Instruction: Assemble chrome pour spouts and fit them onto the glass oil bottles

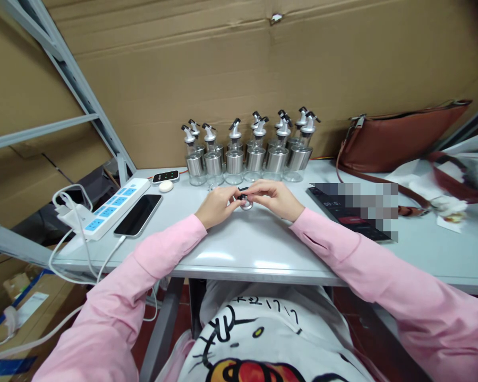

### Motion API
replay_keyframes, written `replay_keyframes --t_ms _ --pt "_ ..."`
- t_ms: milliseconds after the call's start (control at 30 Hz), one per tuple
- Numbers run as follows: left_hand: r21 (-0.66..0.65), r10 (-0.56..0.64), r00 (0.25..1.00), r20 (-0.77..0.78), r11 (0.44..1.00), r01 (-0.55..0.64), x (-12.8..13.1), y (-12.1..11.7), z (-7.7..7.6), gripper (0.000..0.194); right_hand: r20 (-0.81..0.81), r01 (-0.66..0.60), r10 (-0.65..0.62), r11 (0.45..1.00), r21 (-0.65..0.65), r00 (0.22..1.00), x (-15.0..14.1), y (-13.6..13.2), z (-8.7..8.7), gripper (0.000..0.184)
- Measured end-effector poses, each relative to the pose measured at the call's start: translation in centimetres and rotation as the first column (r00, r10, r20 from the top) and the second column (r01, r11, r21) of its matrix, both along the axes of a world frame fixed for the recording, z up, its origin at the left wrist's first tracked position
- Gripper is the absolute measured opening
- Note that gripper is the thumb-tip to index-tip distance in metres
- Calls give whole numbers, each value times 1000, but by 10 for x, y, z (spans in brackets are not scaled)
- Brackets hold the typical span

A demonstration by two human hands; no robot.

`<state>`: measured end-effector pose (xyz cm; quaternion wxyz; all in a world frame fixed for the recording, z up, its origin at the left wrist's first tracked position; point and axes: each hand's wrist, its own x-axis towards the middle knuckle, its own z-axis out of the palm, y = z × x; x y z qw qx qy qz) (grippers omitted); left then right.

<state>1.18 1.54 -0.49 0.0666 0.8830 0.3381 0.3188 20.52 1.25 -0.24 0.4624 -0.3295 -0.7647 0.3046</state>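
Forearms (171,246) angled inward, left grip (218,206), right grip (276,197) close together, fingers (262,188) bent

A cardboard-walled work corner with a pale grey desk (255,249) and a grey metal rack (74,77).
Brown corrugated cardboard (175,74) fills the back like a wall, creased lengthwise near the top and pierced by a small ragged hole (276,18); another cardboard panel (14,79) stands at the left, behind the rack's slanting upright and crossbar (40,132). Bright light streaks (217,256) gleam along the desk's front edge. Below, a grey desk leg (163,329) slants over dark red flooring (185,313), and a cardboard box (43,313) with blue tape sits lower left.
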Motion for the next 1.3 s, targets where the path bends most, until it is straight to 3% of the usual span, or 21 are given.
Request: replay_keyframes --t_ms 700,867,1300 --pt "-16 9 999 -38 1000 -10 1 2 1 23 -17 41 -40 996 75 999 -2 -3 3 33" --pt "-30 -15 999 -33 999 14 1 3 0 18 79 47 -59 988 149 995 -2 -5 3 29" --pt "-6 -23 998 65 1000 24 1 1 2 20 132 27 -63 965 259 989 -2 -5 2 15"
